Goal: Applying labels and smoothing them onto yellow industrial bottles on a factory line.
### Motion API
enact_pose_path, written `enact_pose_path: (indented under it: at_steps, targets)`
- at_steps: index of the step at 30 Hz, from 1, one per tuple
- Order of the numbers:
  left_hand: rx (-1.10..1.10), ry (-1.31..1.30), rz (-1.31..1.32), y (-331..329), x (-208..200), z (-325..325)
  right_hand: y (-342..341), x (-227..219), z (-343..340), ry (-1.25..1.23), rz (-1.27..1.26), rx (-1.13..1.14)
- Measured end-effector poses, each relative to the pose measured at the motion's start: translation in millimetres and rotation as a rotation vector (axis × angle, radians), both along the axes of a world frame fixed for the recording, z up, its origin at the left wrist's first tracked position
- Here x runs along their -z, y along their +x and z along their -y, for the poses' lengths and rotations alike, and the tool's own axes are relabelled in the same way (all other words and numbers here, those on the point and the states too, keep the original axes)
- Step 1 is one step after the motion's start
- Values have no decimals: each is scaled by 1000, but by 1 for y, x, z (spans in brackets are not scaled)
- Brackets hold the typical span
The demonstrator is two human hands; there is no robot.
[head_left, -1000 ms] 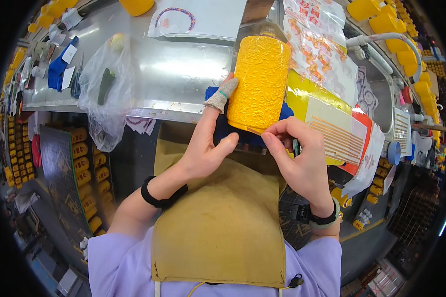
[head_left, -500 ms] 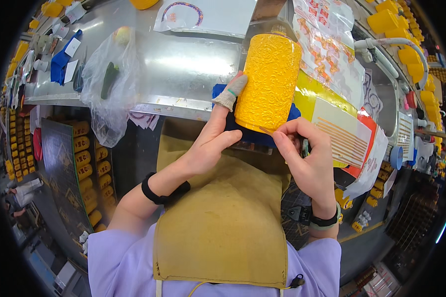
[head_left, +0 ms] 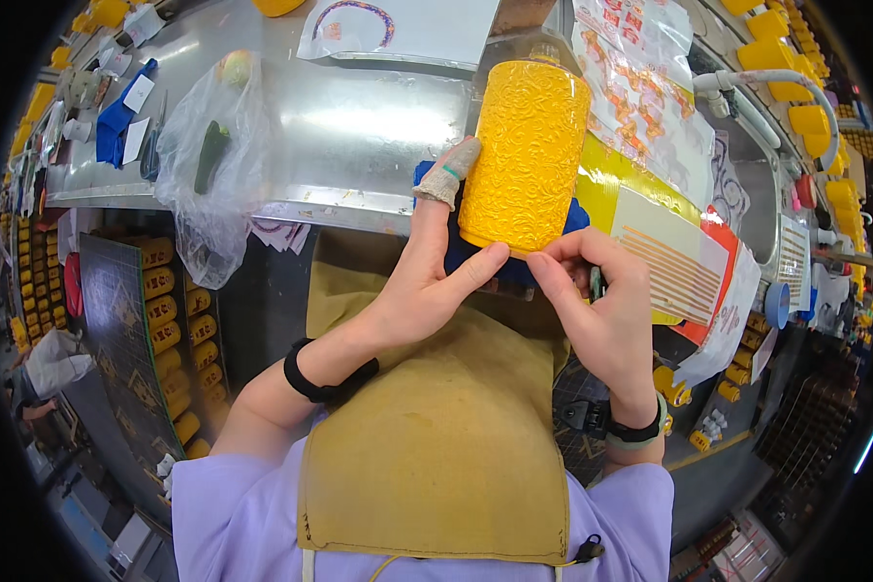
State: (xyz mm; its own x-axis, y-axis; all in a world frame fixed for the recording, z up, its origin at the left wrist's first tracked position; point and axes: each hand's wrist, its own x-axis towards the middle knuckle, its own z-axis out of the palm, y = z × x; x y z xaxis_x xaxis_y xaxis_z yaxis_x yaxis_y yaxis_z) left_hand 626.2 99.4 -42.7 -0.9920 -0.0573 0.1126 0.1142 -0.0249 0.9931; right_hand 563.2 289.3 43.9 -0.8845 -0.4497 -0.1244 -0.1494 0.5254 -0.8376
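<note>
The yellow embossed bottle point(head_left: 526, 160) lies tilted just ahead of both hands, its base toward the person and its neck pointing away, over a blue pad point(head_left: 578, 215). The left hand point(head_left: 419, 291) grasps its left flank, a covered finger point(head_left: 440, 184) along the side and the thumb at the base edge. The right hand point(head_left: 603, 306) pinches thumb and forefinger together at that edge, just right of the left thumb; a small dark object point(head_left: 596, 283) sits within its curled fingers, its kind unclear. The step in hand looks like fitting a thin strip round the base, like those on the sheet point(head_left: 664, 274) right of the right hand. The next move seems to call for light, even thumb pressure and a steady bottle.
</note>
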Motion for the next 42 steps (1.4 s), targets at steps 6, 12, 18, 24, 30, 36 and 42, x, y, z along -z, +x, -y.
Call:
enact_pose_path:
  at_steps: [6, 12, 18, 24, 30, 36, 42]
  targets:
    - [3, 25, 16, 0, 1, 0, -1, 7, -5, -7, 4, 45]
    - [3, -6, -2, -1, -1, 0, -2, 9, -5, -40, 49, 51]
    - [10, 100, 20, 1, 1, 2, -2, 10, -9, -35, 83, 58]
    - [-70, -109, -64, 4, 3, -5, 2, 14, -14, -46, 39, 80]
    - [-176, -191, -196, 0, 4, -17, -2, 18, -16, 11, -11, 58]
    - [-240, -239, -202, -5, 8, -21, -1, 12, -14, 46, -13, 47]
    - [-266, -233, -223, -5, 9, -20, 2, 9, -3, 75, -164, 0]
